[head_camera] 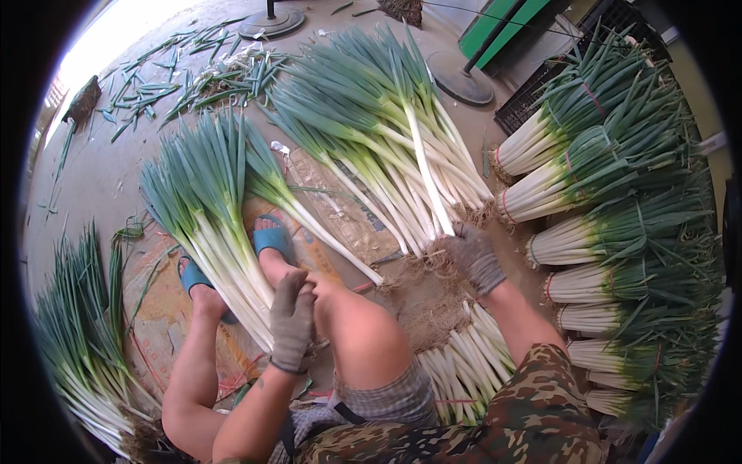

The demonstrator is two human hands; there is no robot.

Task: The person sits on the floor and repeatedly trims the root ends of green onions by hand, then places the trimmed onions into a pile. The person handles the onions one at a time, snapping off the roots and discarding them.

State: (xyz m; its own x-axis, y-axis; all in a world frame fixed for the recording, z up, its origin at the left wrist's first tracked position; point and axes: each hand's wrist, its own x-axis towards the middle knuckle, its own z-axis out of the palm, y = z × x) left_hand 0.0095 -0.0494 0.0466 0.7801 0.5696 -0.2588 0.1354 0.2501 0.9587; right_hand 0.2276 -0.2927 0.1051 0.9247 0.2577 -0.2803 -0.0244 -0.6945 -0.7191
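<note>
My left hand (293,325), in a grey knit glove, is closed around the root end of a bunch of long green onions (223,232). The bunch slants between my lower legs, its dark green leaves pointing away from me. Out to the right, my gloved right hand (476,260) grips a single green onion stalk (422,162) near its roots. That stalk lies over a big loose pile of green onions (371,110), whose roots point towards me. One separate green onion (330,235) rests on the ground between the bunch and the pile.
Tied green onion bundles (556,185) are stacked along the right, before a black plastic crate (527,98). Another bundle (464,371) lies by my right thigh. More loose onions (87,348) lie at left. Leaf scraps (232,81) and round stand bases (461,78) are farther off.
</note>
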